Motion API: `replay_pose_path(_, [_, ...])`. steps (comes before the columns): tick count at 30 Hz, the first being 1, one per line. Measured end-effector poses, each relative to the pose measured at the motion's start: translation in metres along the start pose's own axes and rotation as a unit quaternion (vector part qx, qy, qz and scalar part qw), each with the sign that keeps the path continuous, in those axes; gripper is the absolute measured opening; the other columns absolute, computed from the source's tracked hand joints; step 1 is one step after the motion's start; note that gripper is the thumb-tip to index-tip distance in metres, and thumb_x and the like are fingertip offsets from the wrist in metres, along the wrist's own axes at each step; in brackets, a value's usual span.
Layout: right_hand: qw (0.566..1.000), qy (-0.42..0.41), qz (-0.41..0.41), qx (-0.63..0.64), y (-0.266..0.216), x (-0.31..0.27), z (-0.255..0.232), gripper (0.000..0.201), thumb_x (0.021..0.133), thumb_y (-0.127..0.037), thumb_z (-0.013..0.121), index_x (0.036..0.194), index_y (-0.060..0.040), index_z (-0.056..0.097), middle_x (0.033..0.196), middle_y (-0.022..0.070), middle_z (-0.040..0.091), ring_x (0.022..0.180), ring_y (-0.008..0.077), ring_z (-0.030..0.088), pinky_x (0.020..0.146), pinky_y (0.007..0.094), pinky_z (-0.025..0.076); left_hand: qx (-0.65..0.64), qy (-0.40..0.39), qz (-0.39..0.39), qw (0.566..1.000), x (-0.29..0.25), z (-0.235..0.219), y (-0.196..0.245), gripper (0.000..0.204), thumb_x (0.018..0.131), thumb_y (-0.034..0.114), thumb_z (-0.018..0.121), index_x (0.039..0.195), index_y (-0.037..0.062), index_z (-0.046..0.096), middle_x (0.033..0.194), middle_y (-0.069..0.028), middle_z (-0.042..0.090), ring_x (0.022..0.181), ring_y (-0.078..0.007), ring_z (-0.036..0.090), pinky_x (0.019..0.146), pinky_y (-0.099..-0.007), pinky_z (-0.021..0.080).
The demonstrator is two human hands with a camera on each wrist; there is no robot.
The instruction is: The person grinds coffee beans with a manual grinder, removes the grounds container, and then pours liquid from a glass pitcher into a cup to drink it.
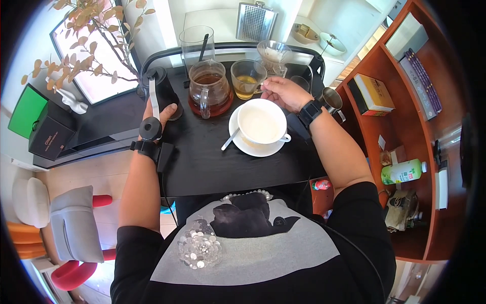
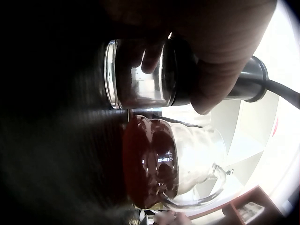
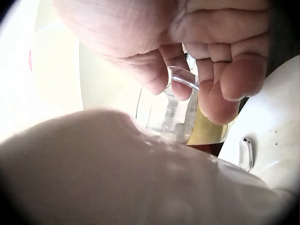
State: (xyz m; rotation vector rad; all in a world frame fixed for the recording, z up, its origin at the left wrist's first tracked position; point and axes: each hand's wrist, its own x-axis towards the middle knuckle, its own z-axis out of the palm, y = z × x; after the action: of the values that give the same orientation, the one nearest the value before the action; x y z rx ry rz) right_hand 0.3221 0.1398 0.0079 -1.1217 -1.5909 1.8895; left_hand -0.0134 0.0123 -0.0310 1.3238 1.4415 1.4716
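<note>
My left hand (image 1: 166, 114) grips a black hand grinder (image 1: 163, 90) standing at the table's left; its clear lower part (image 2: 154, 89) shows in the left wrist view. Thumb and fingers of my right hand (image 1: 287, 95) pinch the handle of a clear glass cup (image 1: 244, 87) containing yellow liquid. In the right wrist view that handle runs between the fingertips of the hand (image 3: 164, 28). A white cup (image 1: 260, 121) of pale content sits on a saucer (image 1: 253, 149), a spoon (image 1: 230, 140) beside it. Between grinder and glass cup stands a glass pot (image 1: 207, 93) of reddish-brown liquid.
Behind the pot is a tall glass (image 1: 195, 40) with a black stick. A glass dripper (image 1: 274, 53) stands behind my right hand, a metal pitcher (image 1: 331, 99) to its right. Brown shelves (image 1: 400, 129) rise at the right; a plant (image 1: 96, 35) leans in from the left.
</note>
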Motion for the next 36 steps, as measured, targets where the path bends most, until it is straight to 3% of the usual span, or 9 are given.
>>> replay_pose_path(8, [0.999, 0.032, -0.030, 0.028, 0.003, -0.010, 0.000, 0.021, 0.089, -0.027, 0.050, 0.093, -0.0069, 0.051, 0.074, 0.0032, 0.055, 0.063, 0.0098, 0.053, 0.057, 0.0222, 0.044, 0.014, 0.007, -0.004, 1.000, 0.001, -0.001, -0.003, 0.064, 0.074, 0.026, 0.069, 0.125, 0.0004, 0.039, 0.116, -0.0123, 0.051, 0.106, -0.0217, 0.048, 0.093, -0.0313, 0.035])
replay_pose_path(21, [0.991, 0.086, -0.104, 0.013, -0.017, -0.072, -0.003, 0.019, 0.090, -0.029, 0.049, 0.089, -0.0096, 0.051, 0.075, 0.0012, 0.055, 0.062, 0.0089, 0.053, 0.054, 0.0201, 0.041, 0.028, 0.007, 0.007, 1.000, 0.003, -0.003, -0.007, 0.070, 0.074, 0.029, 0.070, 0.128, -0.0005, 0.036, 0.121, -0.0140, 0.048, 0.111, -0.0230, 0.045, 0.095, -0.0321, 0.034])
replay_pose_path(29, [0.970, 0.143, -0.167, -0.105, -0.009, -0.095, 0.005, 0.019, 0.090, -0.026, 0.050, 0.089, -0.0077, 0.053, 0.075, 0.0007, 0.055, 0.064, 0.0072, 0.053, 0.054, 0.0191, 0.042, 0.026, 0.010, 0.025, 0.999, 0.006, -0.005, -0.016, 0.073, 0.073, 0.031, 0.071, 0.128, -0.0008, 0.035, 0.120, -0.0139, 0.049, 0.110, -0.0227, 0.046, 0.095, -0.0319, 0.034])
replay_pose_path(36, [0.953, 0.168, -0.215, -0.131, -0.002, -0.104, 0.009, 0.018, 0.089, -0.023, 0.053, 0.090, -0.0044, 0.054, 0.073, -0.0001, 0.053, 0.063, 0.0069, 0.051, 0.053, 0.0195, 0.042, 0.027, 0.010, 0.016, 0.999, 0.005, -0.005, -0.014, 0.070, 0.073, 0.030, 0.069, 0.127, 0.0005, 0.037, 0.119, -0.0135, 0.050, 0.109, -0.0231, 0.047, 0.094, -0.0325, 0.035])
